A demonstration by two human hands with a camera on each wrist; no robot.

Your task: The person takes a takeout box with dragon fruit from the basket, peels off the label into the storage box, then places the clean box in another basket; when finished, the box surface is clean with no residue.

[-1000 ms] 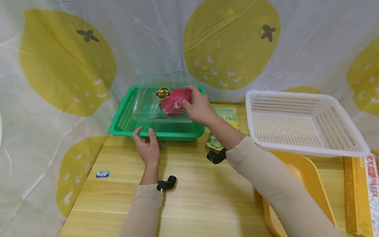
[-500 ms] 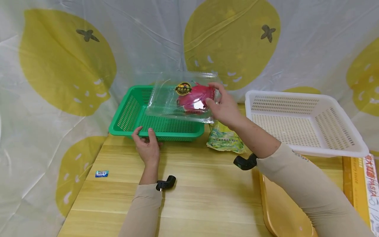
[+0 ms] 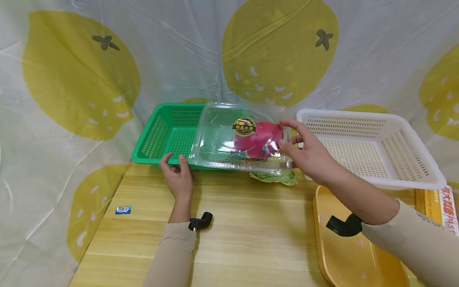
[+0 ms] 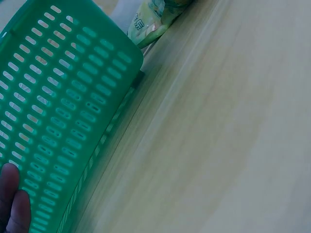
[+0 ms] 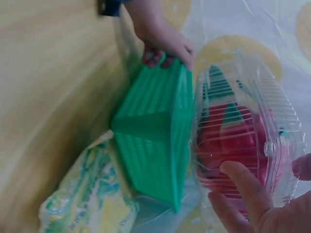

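As the forearm (image 3: 358,195) slants inward, right fingers (image 3: 289,149) grip the clear container (image 3: 240,139).

"精品水果" on container (image 3: 244,127); "curry" on box (image 3: 432,205); "PAST" on white panel (image 3: 449,209).

Before you: one pale yellow-brown, wood-grained tabletop (image 3: 247,231). On it, from your left: one small, flat, blue-and-teal rectangular packet (image 3: 123,210), white-lettered, well apart from the rest. One green rectangular slotted plastic basket (image 3: 150,160), upright, towards the back. Just beside its right end, one green-and-yellow crinkled plastic bag (image 3: 274,176), mostly hidden from your head view. One white rectangular slotted plastic basket (image 3: 405,183), upright, back right. Nearer you, one orange round-cornered tray (image 3: 353,259). At your far right, printed orange-and-white packaging (image 3: 434,203), partly hidden.
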